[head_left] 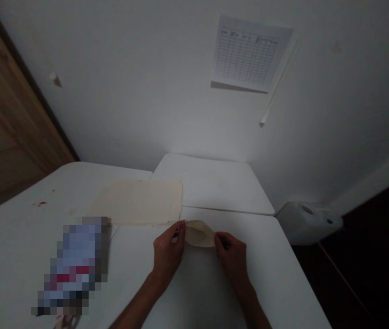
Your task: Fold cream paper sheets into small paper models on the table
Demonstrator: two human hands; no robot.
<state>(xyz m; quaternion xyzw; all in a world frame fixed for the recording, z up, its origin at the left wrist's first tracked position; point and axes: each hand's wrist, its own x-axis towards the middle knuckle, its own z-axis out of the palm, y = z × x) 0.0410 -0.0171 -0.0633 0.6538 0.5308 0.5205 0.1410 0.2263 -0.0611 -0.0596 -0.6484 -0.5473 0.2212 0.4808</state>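
Note:
My left hand and my right hand rest on the white table and pinch the two ends of a small cream piece of paper or cloth, which bows up between them. Both hands have their fingers closed on its edges. Just beyond it, to the left, lies a flat stack of cream sheets.
A blurred-out item lies on the table at the left. A second white table adjoins at the back. A printed chart hangs on the wall. A white plastic container stands on the floor at the right; a wooden door is at the left.

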